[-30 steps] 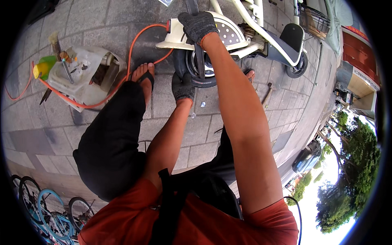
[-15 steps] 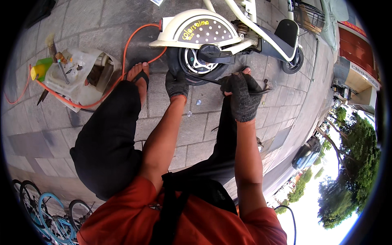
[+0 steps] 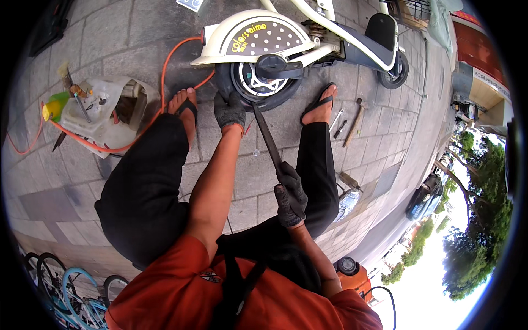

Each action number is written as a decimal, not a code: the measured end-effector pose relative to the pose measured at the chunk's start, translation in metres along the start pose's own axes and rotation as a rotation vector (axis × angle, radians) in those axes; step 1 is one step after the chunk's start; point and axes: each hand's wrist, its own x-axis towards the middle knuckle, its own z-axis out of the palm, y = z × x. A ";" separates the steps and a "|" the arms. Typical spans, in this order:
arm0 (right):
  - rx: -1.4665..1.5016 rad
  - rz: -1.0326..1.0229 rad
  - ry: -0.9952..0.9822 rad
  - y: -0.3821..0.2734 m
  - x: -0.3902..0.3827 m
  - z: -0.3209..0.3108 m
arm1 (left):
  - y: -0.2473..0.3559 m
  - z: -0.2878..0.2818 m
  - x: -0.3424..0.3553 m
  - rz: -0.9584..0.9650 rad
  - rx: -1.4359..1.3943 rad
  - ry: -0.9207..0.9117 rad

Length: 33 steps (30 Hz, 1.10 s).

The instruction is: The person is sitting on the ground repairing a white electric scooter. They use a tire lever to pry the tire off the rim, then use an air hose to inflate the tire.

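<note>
Left hand (image 3: pixel 230 114): gloved, at the lower edge of the tyre (image 3: pixel 223 80); whether its fingers are clamped, I cannot tell | Right hand (image 3: pixel 290 195): gloved, fingers closed around the dark bar (image 3: pixel 267 133) | Bar: slanting, far end at the tyre | Tyre: on the wheel (image 3: pixel 259 88) of the cream scooter (image 3: pixel 269 44) | Hammer (image 3: pixel 355 124): on the pavement (image 3: pixel 146 33)

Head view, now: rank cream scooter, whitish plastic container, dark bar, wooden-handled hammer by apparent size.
1. Cream scooter
2. Whitish plastic container
3. Dark bar
4. Wooden-handled hammer

The bar looks nearer the camera, so its true size against the hammer is unsure.
</note>
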 end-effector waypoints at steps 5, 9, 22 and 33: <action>1.138 0.619 0.572 0.051 0.008 -0.020 | 0.025 0.002 -0.021 -0.251 -0.072 0.029; 1.161 0.763 0.702 0.119 0.051 -0.055 | 0.027 0.010 -0.045 -0.532 -0.039 -0.226; 0.829 0.218 0.525 0.049 0.247 -0.111 | 0.040 0.012 -0.023 -0.532 -0.168 -0.002; 0.022 0.008 0.159 -0.067 0.248 -0.016 | 0.060 0.018 -0.026 -0.564 -0.145 -0.092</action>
